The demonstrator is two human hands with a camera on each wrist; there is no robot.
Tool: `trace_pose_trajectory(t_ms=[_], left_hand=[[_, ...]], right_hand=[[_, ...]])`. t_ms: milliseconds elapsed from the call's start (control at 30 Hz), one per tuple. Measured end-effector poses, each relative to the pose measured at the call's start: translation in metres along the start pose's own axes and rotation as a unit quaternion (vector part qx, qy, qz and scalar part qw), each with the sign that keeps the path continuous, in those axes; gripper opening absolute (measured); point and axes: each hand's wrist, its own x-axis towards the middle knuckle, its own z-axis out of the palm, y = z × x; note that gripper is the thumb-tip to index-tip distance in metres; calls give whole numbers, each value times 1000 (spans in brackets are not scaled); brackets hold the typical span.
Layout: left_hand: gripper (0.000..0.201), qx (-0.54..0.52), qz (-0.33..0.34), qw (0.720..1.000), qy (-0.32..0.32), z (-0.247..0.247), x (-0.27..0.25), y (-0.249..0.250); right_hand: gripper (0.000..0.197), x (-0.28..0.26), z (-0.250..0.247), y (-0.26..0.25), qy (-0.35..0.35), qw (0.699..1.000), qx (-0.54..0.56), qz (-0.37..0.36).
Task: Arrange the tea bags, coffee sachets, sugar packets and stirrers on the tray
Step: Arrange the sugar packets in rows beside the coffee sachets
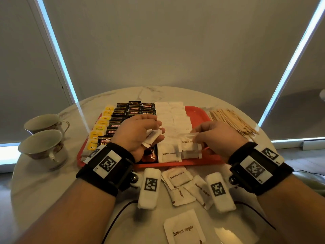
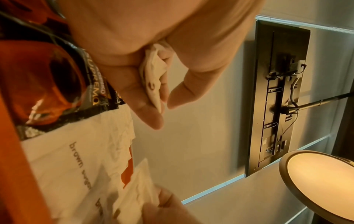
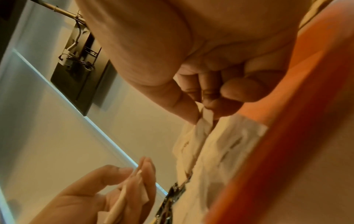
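While both hands work above the red tray, the left hand holds a small stack of brown sugar packets, its fingers curled under them and the thumb resting on top. Over on the other side, the right hand pinches the top edge of a single packet between thumb and fingertips, and that packet hangs down onto the near right part of the tray, touching the sugar packets already laid there. Look at the tray itself: yellow tea bags run down the left edge, black coffee sachets sit beside them, and white sugar packets fill the middle. More brown sugar packets lie loose on the marble bench just in front of the tray, with one nearer the camera. A heap of wooden stirrers sits on the bench to the right of the tray, and two teacups stand well off to the left.
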Motion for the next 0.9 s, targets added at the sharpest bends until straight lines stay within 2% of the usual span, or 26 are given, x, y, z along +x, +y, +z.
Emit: trace_pose_trajectory(t_ms=[167,367,467,600,667,800,900], left_hand=[[28,-6,-8,1000,6,1,-1,1],[30,-19,-14,1000,16,1,-1,1],[30,-25,-14,999,20,0,-1,2],[32,-26,-13,999,17,1,-2,2],[32,-24,-13,999,17,1,-2,2],[32,-18,-14,1000,15,1,-2,2],[32,-16,-18,1000,15,2,-2,1]], right_hand=[[9,-7,-1,7,3,998,-45,46],[5,-11,-1,4,0,996,-69,53],[8,-12,-1,5,12,998,-48,42],[7,-15,-1,3,75,997,-22,-1],[9,-16,1,0,85,996,-1,-25],[11,-18,13,-4,16,998,61,-9],[14,-18,18,-2,-27,998,60,13]])
